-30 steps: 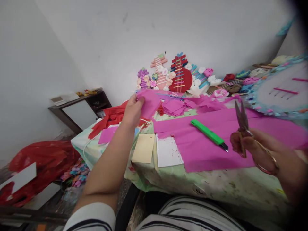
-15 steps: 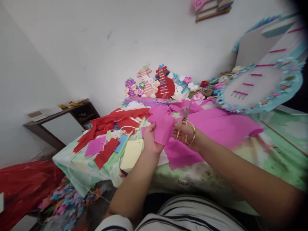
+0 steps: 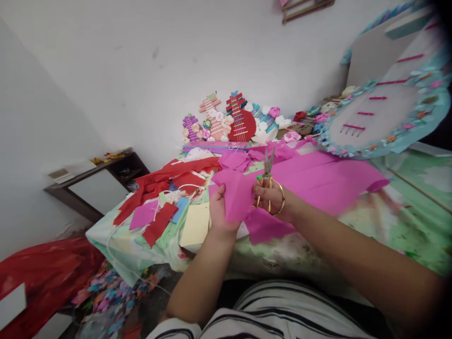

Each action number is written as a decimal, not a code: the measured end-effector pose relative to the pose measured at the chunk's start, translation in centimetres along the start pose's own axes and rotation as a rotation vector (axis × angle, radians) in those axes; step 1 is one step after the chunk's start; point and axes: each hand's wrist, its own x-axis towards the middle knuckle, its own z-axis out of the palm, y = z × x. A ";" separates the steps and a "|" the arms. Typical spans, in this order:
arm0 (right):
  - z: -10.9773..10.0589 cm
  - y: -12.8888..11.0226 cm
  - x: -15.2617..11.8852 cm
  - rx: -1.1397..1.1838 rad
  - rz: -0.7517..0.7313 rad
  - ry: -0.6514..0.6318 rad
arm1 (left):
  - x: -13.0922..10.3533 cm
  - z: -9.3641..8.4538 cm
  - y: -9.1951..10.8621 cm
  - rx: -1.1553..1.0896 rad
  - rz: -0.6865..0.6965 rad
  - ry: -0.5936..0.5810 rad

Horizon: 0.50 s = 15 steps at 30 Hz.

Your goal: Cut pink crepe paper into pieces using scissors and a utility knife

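My left hand [image 3: 223, 213] grips a folded piece of magenta paper [image 3: 237, 195] above the table's front part, thumb on the near face. To its right, my right hand [image 3: 271, 197] is closed around a pair of scissors [image 3: 268, 165] with gold-coloured handles. The blades point up and away from me, slightly apart, and no paper lies between them. My right fingertips are at the paper's right edge; whether they pinch it cannot be made out. A large magenta sheet [image 3: 325, 181] lies behind and to the right of my hands.
Red paper strips [image 3: 164, 176], a cream pad [image 3: 195, 225] and coloured pieces lie left on the green-patterned tablecloth [image 3: 141, 256]. Lute-shaped crafts [image 3: 243, 123] with paper flowers line the wall. A large blue-edged one [image 3: 374, 120] leans at right. A dark cabinet [image 3: 102, 186] stands at left.
The magenta paper has turned and now shows a narrower, pointed lower end. My right hand and the scissors have shifted slightly left. The whole view has tilted a little.
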 end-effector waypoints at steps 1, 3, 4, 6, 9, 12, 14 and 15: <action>0.0 0.3 0.0 -0.023 -0.012 -0.009 | 0.0 0.0 -0.2 0.007 0.000 -0.003; -0.1 0.6 -0.2 -0.091 -0.057 -0.005 | 0.0 0.0 -0.6 0.009 0.066 -0.019; -0.1 0.5 -0.3 -0.137 -0.087 0.003 | 0.0 0.0 -0.8 0.009 0.118 -0.028; -0.3 0.3 -0.4 -0.232 -0.134 0.029 | 0.1 0.0 -1.2 0.024 0.207 -0.043; -0.6 -0.2 -0.6 -0.337 -0.151 0.119 | 0.3 -0.2 -1.3 0.071 0.313 -0.041; -1.0 -0.5 -0.5 -0.283 -0.137 0.198 | 0.6 -0.9 -0.6 0.116 0.338 -0.036; -1.5 -0.6 -0.3 -0.206 -0.139 0.198 | 0.6 -1.5 0.5 0.144 0.387 -0.011; -1.8 -0.7 -0.2 -0.192 -0.147 0.199 | 0.5 -1.8 1.2 0.175 0.474 0.021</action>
